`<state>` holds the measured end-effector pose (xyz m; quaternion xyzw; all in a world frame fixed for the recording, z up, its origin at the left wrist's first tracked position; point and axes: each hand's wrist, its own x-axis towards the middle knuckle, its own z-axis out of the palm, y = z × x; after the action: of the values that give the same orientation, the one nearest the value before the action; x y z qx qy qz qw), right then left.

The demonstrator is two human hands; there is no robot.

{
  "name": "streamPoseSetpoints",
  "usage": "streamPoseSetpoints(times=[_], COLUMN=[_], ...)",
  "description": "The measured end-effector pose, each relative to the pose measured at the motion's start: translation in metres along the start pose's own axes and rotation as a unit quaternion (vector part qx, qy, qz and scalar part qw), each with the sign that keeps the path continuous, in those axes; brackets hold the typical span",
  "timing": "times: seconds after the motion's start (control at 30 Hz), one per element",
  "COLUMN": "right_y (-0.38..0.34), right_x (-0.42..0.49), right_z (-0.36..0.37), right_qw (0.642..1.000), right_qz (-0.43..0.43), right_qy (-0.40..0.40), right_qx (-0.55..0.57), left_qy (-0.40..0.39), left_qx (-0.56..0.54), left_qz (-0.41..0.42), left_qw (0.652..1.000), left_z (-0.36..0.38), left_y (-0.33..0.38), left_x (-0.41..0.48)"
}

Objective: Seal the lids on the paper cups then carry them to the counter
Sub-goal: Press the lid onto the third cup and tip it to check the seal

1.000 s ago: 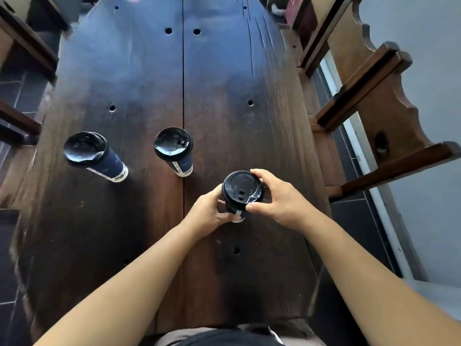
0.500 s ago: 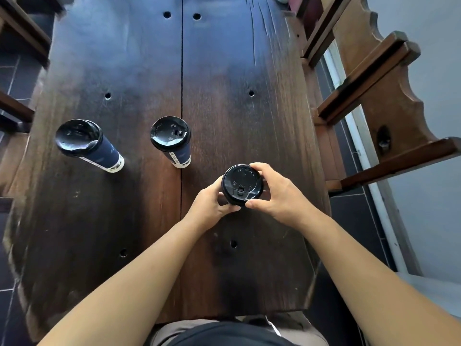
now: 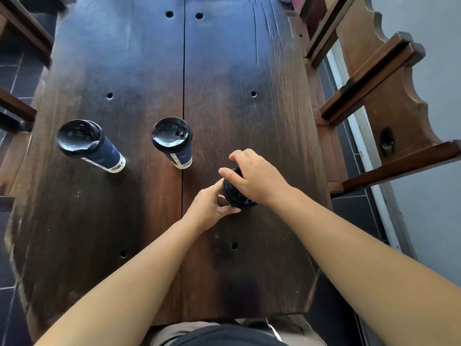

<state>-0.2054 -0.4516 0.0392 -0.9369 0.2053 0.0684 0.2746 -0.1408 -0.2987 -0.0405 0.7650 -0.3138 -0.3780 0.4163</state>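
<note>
Dark, worn wood makes up the table (image 3: 224,83), and three navy paper cups with black lids stand on it. Nearest the person is the cup being worked on: its black lid (image 3: 233,196) shows only in part, because the right hand (image 3: 257,178) lies flat over the top with its fingers (image 3: 228,172) spread across the far rim, pressing down rather than gripping. The left hand (image 3: 209,206) steadies the same cup from the near left side, fingers curled loosely against the wall just under the lid; whether they close fully round the cup cannot be told, since the cup body is hidden beneath lid and hands. Well apart to the left stand the middle cup (image 3: 173,142) and, further left, the far-left cup (image 3: 86,143), both lidded and untouched by either hand. The step in hand looks like sealing the lid on the near cup. Judging by this, the next move calls for pressing around the whole rim until it seats evenly, holding the cup upright, then gathering the cups for the counter, which is not in view.
</note>
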Motion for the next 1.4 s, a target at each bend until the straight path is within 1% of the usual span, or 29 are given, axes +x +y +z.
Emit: streamPoseSetpoints(times=[0.1,0.17,0.27,0.33,0.73,0.87,1.0,1.1,1.2,1.3,1.4], right_y=[-0.007,-0.008,-0.004,-0.004,-0.002,-0.002,0.000,-0.002,-0.003,-0.004,-0.009], right_x=[0.013,0.017,0.018,0.019,0.022,0.022,0.021,0.022,0.019,0.013,0.000], right_z=[0.005,0.011,0.020,0.024,0.030,0.031,0.033,0.032,0.025,0.005,-0.027], right_qw=[0.997,0.995,0.993,0.993,0.993,0.993,0.993,0.993,0.993,0.994,0.993], right_qz=[-0.003,0.009,0.015,0.018,0.002,0.008,0.005,0.011,0.036,0.080,0.114], right_qy=[-0.006,-0.020,0.007,0.024,0.042,0.039,0.054,0.041,0.017,0.002,0.001], right_qx=[-0.078,-0.099,-0.115,-0.116,-0.108,-0.111,-0.108,-0.112,-0.114,-0.068,0.043], left_qy=[-0.003,-0.005,-0.002,0.002,0.006,0.005,0.001,0.000,-0.015,-0.043,-0.057], left_qx=[-0.002,-0.002,-0.006,-0.015,0.020,0.026,0.043,0.050,0.051,0.035,0.008], left_qz=[-0.002,-0.007,-0.014,-0.019,-0.026,-0.022,-0.016,-0.015,-0.010,0.011,0.022], left_qw=[1.000,1.000,1.000,1.000,0.999,0.999,0.999,0.999,0.999,0.998,0.998], left_z=[0.001,0.000,0.000,0.000,0.001,0.000,-0.001,-0.001,-0.004,-0.009,-0.016], left_y=[0.000,0.000,0.001,0.002,-0.001,-0.003,-0.004,-0.005,-0.003,0.008,0.028], left_x=[0.000,0.000,-0.001,-0.002,-0.001,0.001,0.001,0.002,0.002,0.001,-0.006])
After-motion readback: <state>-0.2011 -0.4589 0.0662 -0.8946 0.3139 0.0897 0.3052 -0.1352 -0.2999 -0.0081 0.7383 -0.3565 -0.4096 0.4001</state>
